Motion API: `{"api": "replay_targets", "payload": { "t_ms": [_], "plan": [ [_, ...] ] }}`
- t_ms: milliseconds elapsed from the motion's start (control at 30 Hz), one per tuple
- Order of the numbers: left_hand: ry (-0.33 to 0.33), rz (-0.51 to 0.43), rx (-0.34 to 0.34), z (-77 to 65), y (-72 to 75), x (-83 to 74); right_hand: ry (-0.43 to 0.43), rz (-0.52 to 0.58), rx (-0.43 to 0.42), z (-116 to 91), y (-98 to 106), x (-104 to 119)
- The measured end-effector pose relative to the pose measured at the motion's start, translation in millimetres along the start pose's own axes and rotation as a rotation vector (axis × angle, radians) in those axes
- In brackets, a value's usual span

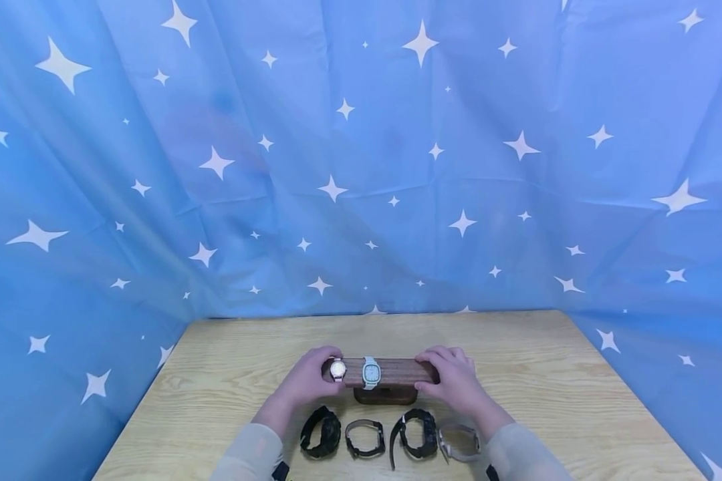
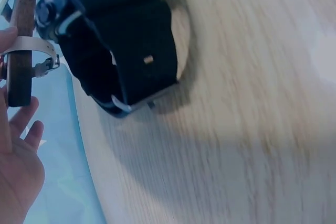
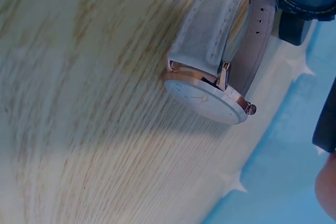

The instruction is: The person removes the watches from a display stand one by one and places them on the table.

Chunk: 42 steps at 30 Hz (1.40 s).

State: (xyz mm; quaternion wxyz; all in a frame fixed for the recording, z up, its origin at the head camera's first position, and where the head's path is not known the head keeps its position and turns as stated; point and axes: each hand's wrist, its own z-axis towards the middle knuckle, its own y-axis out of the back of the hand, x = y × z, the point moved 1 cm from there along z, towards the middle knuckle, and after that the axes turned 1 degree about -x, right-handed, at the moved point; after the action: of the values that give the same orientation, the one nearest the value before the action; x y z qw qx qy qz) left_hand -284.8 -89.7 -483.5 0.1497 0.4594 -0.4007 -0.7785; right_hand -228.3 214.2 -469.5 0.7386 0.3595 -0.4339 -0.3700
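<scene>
A dark brown wooden watch stand (image 1: 400,372) with a raised bar stands on the table. Around its left end my left hand (image 1: 305,378) has its thumb in front and fingers behind; my right hand (image 1: 455,382) grips the right end likewise. A small round-faced white watch (image 1: 337,369) is strapped on the bar beside the left fingers. Nearer the bar's middle sits a pale square-faced watch (image 1: 371,373). In the left wrist view, the bar's end (image 2: 20,82) lies between thumb and fingers. Only a fingertip of the right hand (image 3: 326,187) shows in the right wrist view.
Between my forearms lie a black chunky watch (image 1: 321,433), a thin dark-strapped watch (image 1: 364,439), another black watch (image 1: 419,434) with its strap open, and a grey-strapped watch (image 1: 459,442). Behind the wooden table (image 1: 517,347) hangs a blue star-patterned curtain (image 1: 373,153).
</scene>
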Motion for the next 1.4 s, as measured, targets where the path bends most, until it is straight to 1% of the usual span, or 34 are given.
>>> {"api": "replay_targets", "payload": {
  "t_ms": [67, 200, 300, 467, 567, 800, 933, 1233, 1400],
  "plan": [
    [-0.003, -0.017, 0.010, -0.6, 1.9, 1.5, 0.003, 0.001, 0.000, 0, 0, 0],
    [0.022, -0.037, 0.026, -1.6, 4.2, 4.2, 0.010, -0.001, -0.003, 0, 0, 0],
    [0.058, -0.061, 0.032, -3.4, 5.4, 5.9, 0.008, -0.006, -0.002, 0, 0, 0],
    [0.118, -0.126, 0.026, -7.8, 5.8, 8.3, 0.003, 0.002, -0.009, 0, 0, 0],
    [0.135, -0.181, 0.025, -10.6, 4.9, 9.0, -0.003, 0.003, -0.010, 0, 1, 0],
    [0.173, -0.356, 0.013, -16.1, 1.6, 10.8, -0.009, 0.005, 0.003, 0, 0, 1],
    [0.192, -0.424, 0.016, -18.7, 0.6, 9.8, -0.008, 0.004, 0.005, -1, 0, 1],
    [0.209, -0.433, 0.030, -19.3, -4.1, 13.4, -0.010, -0.003, 0.001, -1, -2, 0],
    [0.223, -0.435, 0.013, -21.5, -1.1, 12.8, -0.015, -0.008, 0.005, -1, -3, -1]
  ]
}}
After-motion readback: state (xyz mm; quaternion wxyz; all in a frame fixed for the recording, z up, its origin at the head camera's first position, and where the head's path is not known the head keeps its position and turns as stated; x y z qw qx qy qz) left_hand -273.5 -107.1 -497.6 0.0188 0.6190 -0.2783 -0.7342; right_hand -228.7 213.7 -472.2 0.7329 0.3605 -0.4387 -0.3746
